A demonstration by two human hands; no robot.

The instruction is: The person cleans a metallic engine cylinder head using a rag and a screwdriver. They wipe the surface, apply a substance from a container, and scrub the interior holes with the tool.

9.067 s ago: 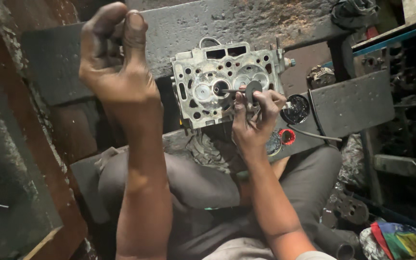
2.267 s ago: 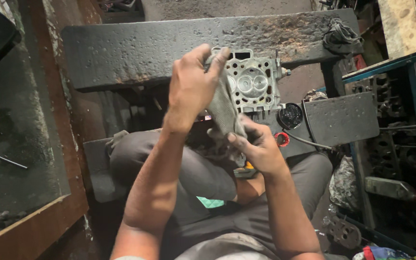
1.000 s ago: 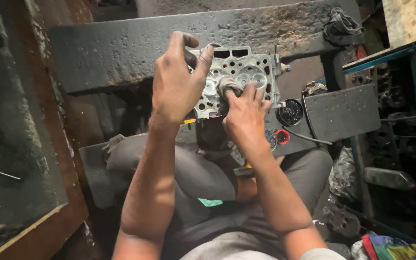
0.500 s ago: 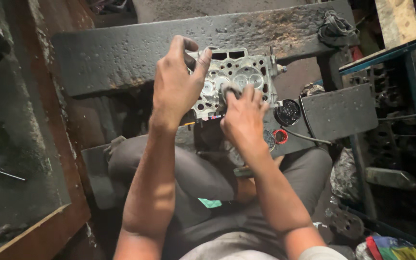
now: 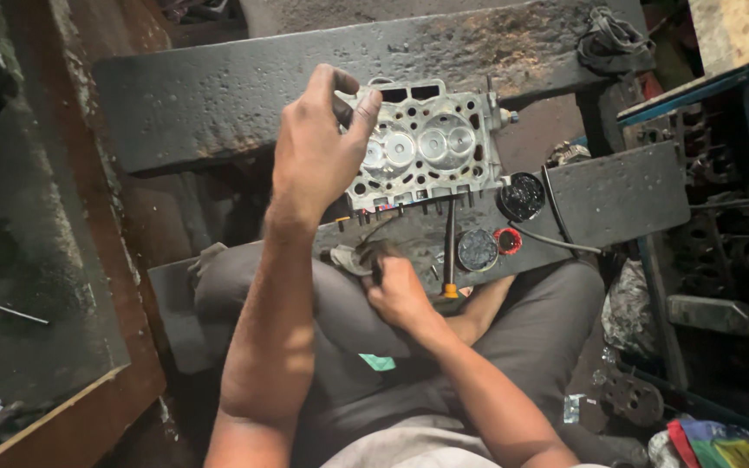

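A grey metal cylinder head (image 5: pixel 431 147) with several holes and round valve faces stands tilted on a dark bench. My left hand (image 5: pixel 318 143) grips its upper left edge, fingers curled over the top. My right hand (image 5: pixel 396 290) is down by my lap, shut on a dirty grey rag (image 5: pixel 353 257) just below the head. A screwdriver (image 5: pixel 450 251) with an orange handle end lies upright between the head and my right hand.
A round black tin (image 5: pixel 522 195), a second round tin (image 5: pixel 478 249) and a small red cap (image 5: pixel 511 240) sit right of the head on a dark slab (image 5: pixel 626 191). A long dark beam (image 5: pixel 218 87) runs behind. A blue metal rack (image 5: pixel 721 78) stands right.
My right hand has left the face of the cylinder head and dropped toward my lap with the rag. The valve faces now show uncovered. My left hand keeps its grip.
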